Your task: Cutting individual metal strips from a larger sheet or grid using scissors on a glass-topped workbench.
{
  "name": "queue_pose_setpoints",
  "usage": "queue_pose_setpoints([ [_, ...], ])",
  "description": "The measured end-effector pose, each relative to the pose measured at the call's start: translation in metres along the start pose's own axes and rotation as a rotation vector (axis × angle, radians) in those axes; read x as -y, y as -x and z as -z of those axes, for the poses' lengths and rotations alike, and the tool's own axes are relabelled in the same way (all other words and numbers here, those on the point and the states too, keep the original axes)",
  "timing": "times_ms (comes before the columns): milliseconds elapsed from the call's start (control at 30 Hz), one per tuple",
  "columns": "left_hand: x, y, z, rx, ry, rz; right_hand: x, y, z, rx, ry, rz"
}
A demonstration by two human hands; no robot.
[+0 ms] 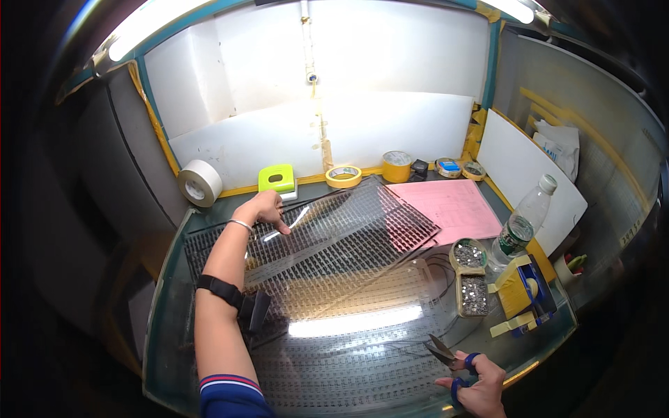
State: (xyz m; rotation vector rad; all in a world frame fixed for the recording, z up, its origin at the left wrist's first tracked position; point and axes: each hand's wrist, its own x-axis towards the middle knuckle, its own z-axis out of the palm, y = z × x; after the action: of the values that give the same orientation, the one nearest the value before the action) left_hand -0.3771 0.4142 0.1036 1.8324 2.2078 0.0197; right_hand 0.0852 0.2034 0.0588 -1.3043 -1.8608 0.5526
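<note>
My left hand (pixel 267 210) reaches across to the back edge of a dark sheet with a grid of small cells (pixel 327 223). Its thumb lies over the sheet and the other fingers curl at the edge, partly hidden. Under and in front of it, more patterned sheets spread over a glossy work surface. At the front right, my right hand (pixel 481 386) has its fingers in the blue handles of scissors (pixel 443 352). The blades stand apart and point to the upper left, with nothing seen between them.
A pink paper (pixel 449 212) lies at the back right. Nearby stand two containers of small metallic pieces (pixel 474 295), a bottle (pixel 519 230) and a tape dispenser (pixel 524 289). Along the back are a white tape roll (pixel 200 183), a green hole punch (pixel 277 178) and yellow tape (pixel 343 176).
</note>
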Motion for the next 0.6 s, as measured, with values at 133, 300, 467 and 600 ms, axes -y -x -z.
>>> queue_pose_setpoints([
  [133,-0.010,0.013,0.019,-0.244,-0.175,-0.146,-0.005,0.001,-0.002,0.038,-0.021,0.021],
  [300,-0.061,0.036,0.058,-0.543,-0.345,-0.179,-0.023,0.006,-0.009,-0.013,0.021,0.044],
  [467,-0.071,0.066,0.093,-1.000,-0.415,-0.386,-0.025,0.007,-0.008,-0.024,0.023,0.073],
  [600,-0.075,0.124,0.121,-1.169,-0.429,-0.438,-0.024,0.008,-0.012,-0.042,0.118,0.056],
])
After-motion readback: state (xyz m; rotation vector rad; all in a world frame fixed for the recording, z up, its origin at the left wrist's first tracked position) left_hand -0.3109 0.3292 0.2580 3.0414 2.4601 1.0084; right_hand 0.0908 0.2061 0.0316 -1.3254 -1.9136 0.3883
